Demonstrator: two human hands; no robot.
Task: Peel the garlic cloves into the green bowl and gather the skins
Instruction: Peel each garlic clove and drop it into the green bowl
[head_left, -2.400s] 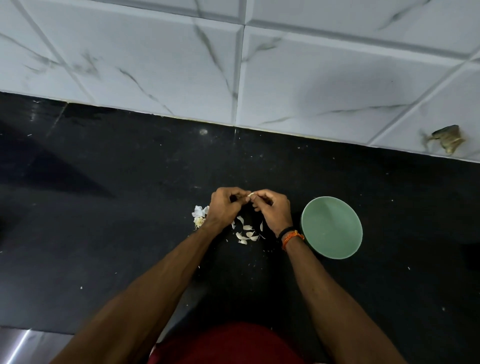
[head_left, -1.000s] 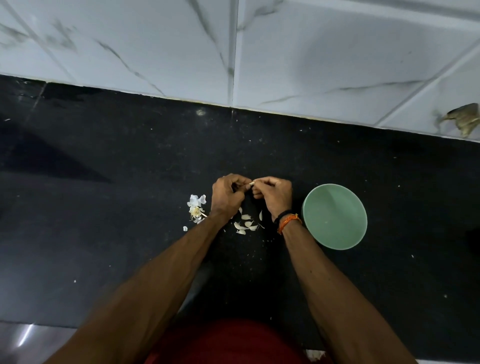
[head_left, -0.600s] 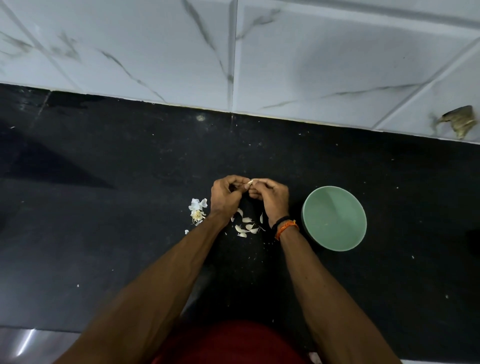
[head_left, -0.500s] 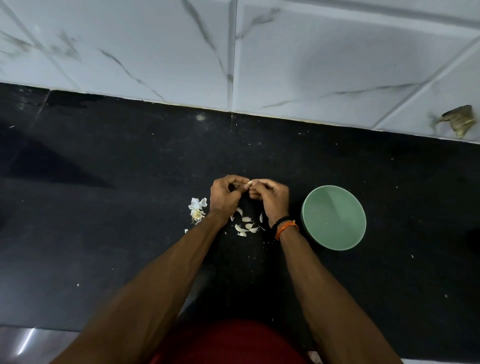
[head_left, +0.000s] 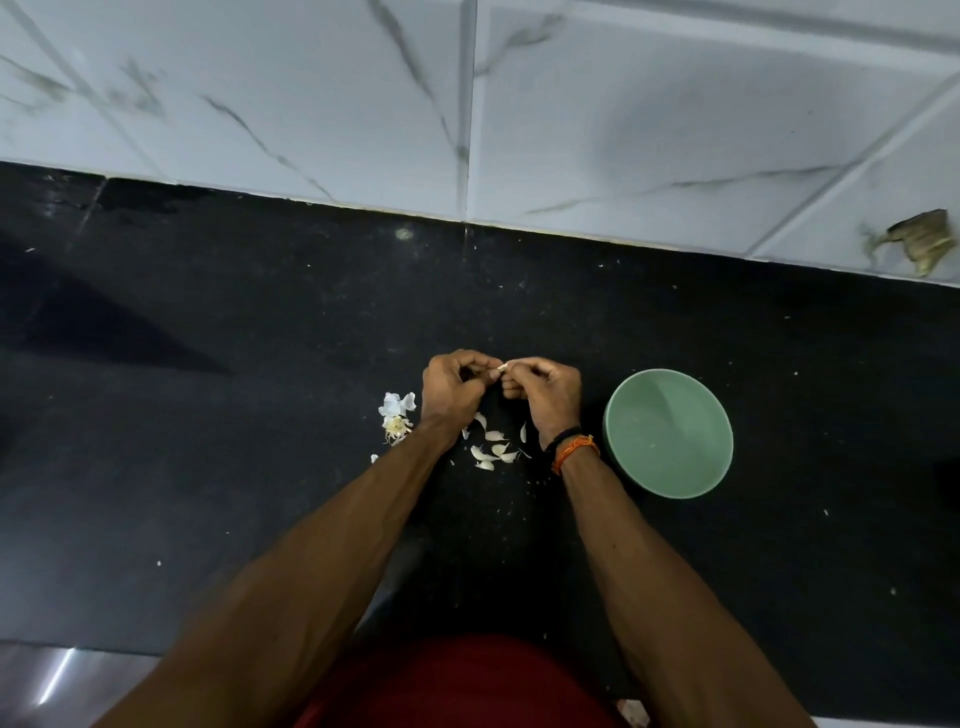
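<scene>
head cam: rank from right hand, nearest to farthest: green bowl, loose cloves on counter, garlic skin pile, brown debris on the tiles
From the right hand:
1. loose cloves, just below it, between the wrists
2. green bowl, to its right
3. garlic skin pile, beyond the left hand
4. brown debris, far right, on the tiles

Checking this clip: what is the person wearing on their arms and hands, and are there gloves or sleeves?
No gloves and no sleeves: both forearms are bare up to the frame edge. The left hand wears nothing visible. The right hand has two bands at the wrist, a thin black band nearer the hand and an orange thread band behind it. A red garment shows at the bottom.
</scene>
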